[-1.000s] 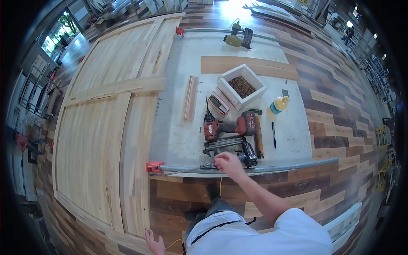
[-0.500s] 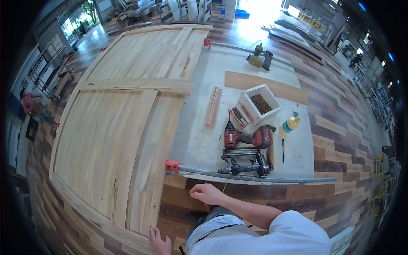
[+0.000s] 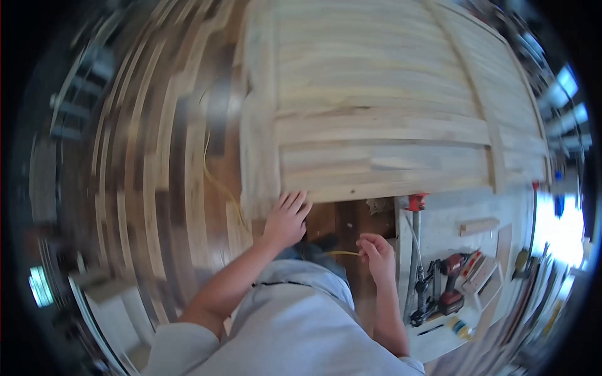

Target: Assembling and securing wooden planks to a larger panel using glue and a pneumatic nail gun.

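Note:
A large pale wooden panel [image 3: 382,156], framed with rails and stiles, spreads out in front of me. My left hand [image 3: 288,219] lies on its near edge close to the left corner, fingers stretched over the wood. My right hand [image 3: 378,255] hovers apart from the panel, its fingers bent in and the thumb near the index finger. Whether anything small is between them I cannot make out. A thin yellow hose [image 3: 342,253] appears just left of those fingers; contact is unclear. Right of that hand, a pipe clamp [image 3: 416,202] has its red jaw at the panel's edge.
On the white tabletop [image 3: 442,216] at right lie a black nail gun [image 3: 421,297], a red cordless driver [image 3: 451,282], a white wooden box [image 3: 492,291], a wood strip [image 3: 478,227], a pen [image 3: 431,329] and a yellow-capped bottle [image 3: 461,329]. Plank flooring [image 3: 150,175] stretches left.
My view has swung left, so the panel now lies ahead and the tools at right. The left hand stays at the panel's near corner; the right hand remains off it, fingers bent.

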`<action>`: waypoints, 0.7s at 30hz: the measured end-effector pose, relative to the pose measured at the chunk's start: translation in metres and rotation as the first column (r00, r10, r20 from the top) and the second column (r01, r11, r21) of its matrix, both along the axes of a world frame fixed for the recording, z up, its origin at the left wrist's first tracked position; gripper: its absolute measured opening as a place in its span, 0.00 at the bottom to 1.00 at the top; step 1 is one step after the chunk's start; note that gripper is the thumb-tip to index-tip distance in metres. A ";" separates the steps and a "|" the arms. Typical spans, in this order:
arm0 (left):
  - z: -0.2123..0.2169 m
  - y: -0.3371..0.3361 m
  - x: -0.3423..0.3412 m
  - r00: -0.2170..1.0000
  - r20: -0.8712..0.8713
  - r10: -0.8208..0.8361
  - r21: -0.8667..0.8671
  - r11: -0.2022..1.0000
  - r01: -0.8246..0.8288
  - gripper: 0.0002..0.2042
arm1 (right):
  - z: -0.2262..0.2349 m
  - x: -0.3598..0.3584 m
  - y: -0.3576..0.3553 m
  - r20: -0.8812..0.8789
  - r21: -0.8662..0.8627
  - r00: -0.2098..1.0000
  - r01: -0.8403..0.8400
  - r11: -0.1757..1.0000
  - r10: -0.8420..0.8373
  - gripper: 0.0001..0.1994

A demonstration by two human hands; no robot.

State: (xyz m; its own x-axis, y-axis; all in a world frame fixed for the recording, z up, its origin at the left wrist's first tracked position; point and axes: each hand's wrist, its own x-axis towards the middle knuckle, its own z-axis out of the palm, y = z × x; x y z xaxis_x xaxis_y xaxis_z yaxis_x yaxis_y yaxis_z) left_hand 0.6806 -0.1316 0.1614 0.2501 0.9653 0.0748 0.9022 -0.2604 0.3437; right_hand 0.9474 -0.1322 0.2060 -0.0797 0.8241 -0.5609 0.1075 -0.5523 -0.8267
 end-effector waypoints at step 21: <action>-0.016 -0.030 -0.128 0.983 0.119 -0.143 -0.019 0.989 0.146 0.32 | -0.200 0.017 -0.136 0.538 -0.405 0.842 0.220 0.887 0.036 0.11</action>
State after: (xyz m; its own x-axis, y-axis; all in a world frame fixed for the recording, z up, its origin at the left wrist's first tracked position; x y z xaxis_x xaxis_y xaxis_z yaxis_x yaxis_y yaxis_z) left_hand 0.5523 -0.1619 0.1453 0.3784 0.9217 0.0858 0.8088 -0.3743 0.4537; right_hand 0.9642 -0.2686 0.0062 0.3901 0.4706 -0.7915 0.3755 -0.8661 -0.3299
